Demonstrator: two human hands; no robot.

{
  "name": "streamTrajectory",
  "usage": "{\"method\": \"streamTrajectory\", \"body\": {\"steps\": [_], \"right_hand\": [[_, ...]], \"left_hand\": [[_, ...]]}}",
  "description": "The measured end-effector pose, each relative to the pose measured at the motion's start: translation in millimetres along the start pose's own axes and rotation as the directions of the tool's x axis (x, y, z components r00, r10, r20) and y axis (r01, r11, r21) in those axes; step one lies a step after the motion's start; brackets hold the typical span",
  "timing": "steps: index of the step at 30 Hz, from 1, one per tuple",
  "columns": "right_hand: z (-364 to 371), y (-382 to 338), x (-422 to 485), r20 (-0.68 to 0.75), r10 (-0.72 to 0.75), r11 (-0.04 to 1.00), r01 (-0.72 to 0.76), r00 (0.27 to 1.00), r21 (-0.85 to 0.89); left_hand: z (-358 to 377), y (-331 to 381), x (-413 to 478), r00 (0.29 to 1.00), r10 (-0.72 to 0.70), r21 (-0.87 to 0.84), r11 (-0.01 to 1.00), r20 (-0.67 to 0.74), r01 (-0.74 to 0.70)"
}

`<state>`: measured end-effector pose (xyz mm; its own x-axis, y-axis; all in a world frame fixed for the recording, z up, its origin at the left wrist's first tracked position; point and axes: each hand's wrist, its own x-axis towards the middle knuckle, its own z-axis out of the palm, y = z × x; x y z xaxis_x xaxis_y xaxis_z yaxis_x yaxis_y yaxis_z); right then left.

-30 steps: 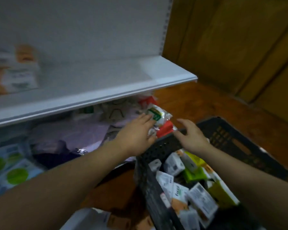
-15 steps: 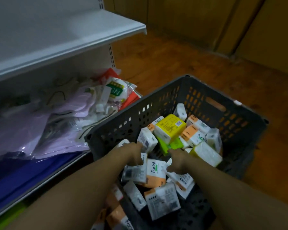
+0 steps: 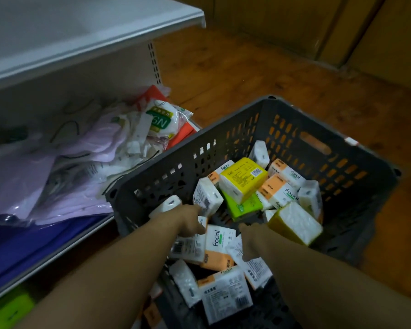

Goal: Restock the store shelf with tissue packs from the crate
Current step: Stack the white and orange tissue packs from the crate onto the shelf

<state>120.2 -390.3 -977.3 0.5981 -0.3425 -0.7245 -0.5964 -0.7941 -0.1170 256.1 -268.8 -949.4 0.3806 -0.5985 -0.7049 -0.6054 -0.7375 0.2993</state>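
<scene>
Inside the crate [image 3: 199, 148], left hand [image 3: 191, 220] and right hand [image 3: 249, 236] stay on tissue packs [image 3: 220, 243].

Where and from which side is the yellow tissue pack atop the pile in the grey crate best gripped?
Grip the yellow plastic-wrapped tissue pack across its long sides, coming from above. It lies topmost in the grey slotted plastic crate, broad printed face up, nothing over it; neighbouring packs crowd its lower edges, so a sideways approach looks blocked.
</scene>
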Motion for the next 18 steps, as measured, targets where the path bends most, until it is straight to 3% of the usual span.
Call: {"method": "streamTrajectory", "body": {"steps": [3,6,8,9,11,12,14,15,16,18], "right_hand": [[-3.6,-0.2,2.1,-0.046,0.026,0.998,-0.023,0.999,0.062],[-25.8,-3.6,-10.6,-0.232,0.057,0.959,0.011,0.971,0.282],[-41.9,-4.8,-22.5,-0.311,0.137,0.835,0.059,0.941,0.547],[-49.7,-5.3,-29.6,-0.314,0.169,0.716,0.103,0.934,0.690],[-62.2,-6.2,-41.3,-0.293,0.174,0.454,0.188,0.940,0.871],[-67.1,-5.1,-45.3,-0.296,0.162,0.375,0.219,0.941,0.901],[-72.3,-3.6,-48.1,-0.333,0.147,0.342,0.268,0.931,0.901],[-73.8,-3.7,-50.0,-0.352,0.155,0.354,0.281,0.923,0.892],[-74.3,-3.8,-49.3,-0.361,0.160,0.350,0.290,0.919,0.891],[-75.5,-6.3,-51.8,-0.331,0.163,0.279,0.278,0.930,0.919]], "left_hand": [[-2.0,2.3,-3.2,1.000,0.004,-0.019,1.000,-0.017,-0.004],[-4.6,4.4,-7.2,0.999,0.004,-0.121,0.993,-0.036,-0.009],[-6.1,5.0,-7.0,0.999,-0.010,-0.258,0.966,-0.037,0.000],[-7.6,6.6,-8.6,0.999,-0.010,-0.355,0.935,-0.041,-0.005],[-10.9,10.9,-13.8,1.000,-0.003,-0.588,0.809,-0.026,-0.013],[-13.3,14.0,-17.3,1.000,0.020,-0.699,0.714,-0.017,-0.026],[-18.7,19.0,-24.2,0.995,0.047,-0.853,0.512,-0.089,-0.101],[-19.9,20.5,-26.6,0.983,0.050,-0.864,0.469,-0.178,-0.181],[-19.8,21.3,-28.7,0.957,0.052,-0.827,0.491,-0.286,-0.274],[-18.3,20.8,-30.8,0.869,0.064,-0.616,0.679,-0.491,-0.399]]}}
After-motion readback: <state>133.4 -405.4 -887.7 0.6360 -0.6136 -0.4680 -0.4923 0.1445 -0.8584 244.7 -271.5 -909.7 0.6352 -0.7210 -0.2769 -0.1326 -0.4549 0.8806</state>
